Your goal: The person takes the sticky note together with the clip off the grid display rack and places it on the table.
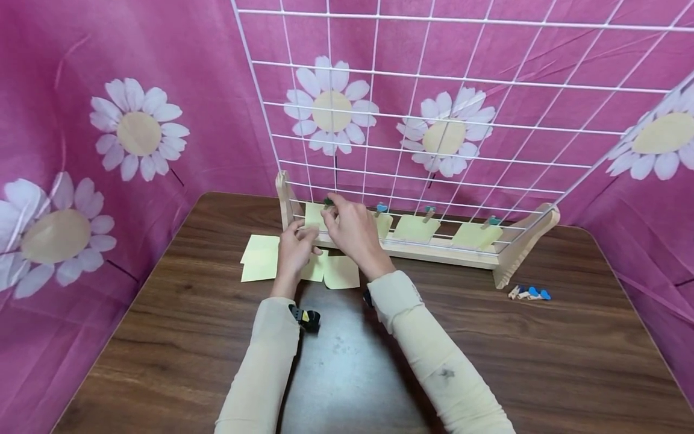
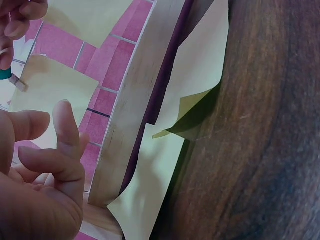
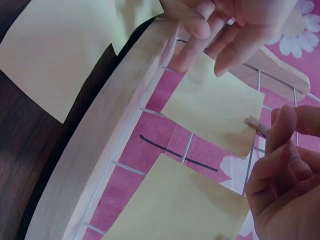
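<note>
A pale yellow sticky note (image 1: 313,214) hangs on the white wire grid at its left end. At its upper edge sits a wooden clothespin (image 3: 257,126) with a green top, and my right hand (image 1: 352,232) pinches its end between thumb and fingertips. My left hand (image 1: 295,250) is at the note's lower left corner, fingers loosely bent and apart, with no object between them in the left wrist view. Another note (image 3: 180,205) hangs just to the right of this one, partly hidden by my right hand in the head view.
Farther right, clothespins hold more notes (image 1: 416,228) on the grid (image 1: 466,78). The grid stands in a wooden base (image 1: 434,248). Loose notes (image 1: 341,272) lie on the table (image 1: 488,355) before it. Several blue-topped clothespins (image 1: 530,293) lie at the right.
</note>
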Demonstrator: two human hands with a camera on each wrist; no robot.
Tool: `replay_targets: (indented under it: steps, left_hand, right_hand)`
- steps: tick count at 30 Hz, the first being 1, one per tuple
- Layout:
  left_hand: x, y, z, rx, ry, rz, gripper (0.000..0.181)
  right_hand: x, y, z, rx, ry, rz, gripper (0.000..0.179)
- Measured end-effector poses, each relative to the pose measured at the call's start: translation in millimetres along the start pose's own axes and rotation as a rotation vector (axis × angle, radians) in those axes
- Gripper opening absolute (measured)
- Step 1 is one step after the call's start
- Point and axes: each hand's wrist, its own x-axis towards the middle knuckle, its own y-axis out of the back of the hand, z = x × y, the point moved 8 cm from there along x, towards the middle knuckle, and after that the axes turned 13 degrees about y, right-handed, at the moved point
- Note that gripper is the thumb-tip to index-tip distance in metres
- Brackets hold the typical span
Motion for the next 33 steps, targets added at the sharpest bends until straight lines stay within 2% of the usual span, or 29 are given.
replay_targets:
  steps: [5,12,21,27,33]
  left_hand:
    - [-1.3,1.4,0.0,-0.002,-0.003,0.014,0.05]
    - [-2.2,0.4,-1.0,-0.036,0.0,0.009,0.037]
    - [-3.3,1.2,-1.3,-0.095,-0.025,0.038,0.021]
    - [-4.3,1.1,-1.1,-0.102,-0.019,0.047,0.02]
    - [-5.4,1.9,-2.9,-0.08,-0.007,0.047,0.021]
  right_hand:
    - [2.8,2.8,-0.6,-0.055,-0.004,0.028,0.023]
    - [3.6,3.0,-0.4,-0.137,0.008,0.048,0.018]
    - [3.4,1.3,-1.5,-0.154,0.034,0.071,0.019]
    - [0.7,2.9,-1.4,-0.151,0.057,0.146,0.012]
    - [-3.3,5.1,-0.6,-0.134,0.063,0.212,0.015]
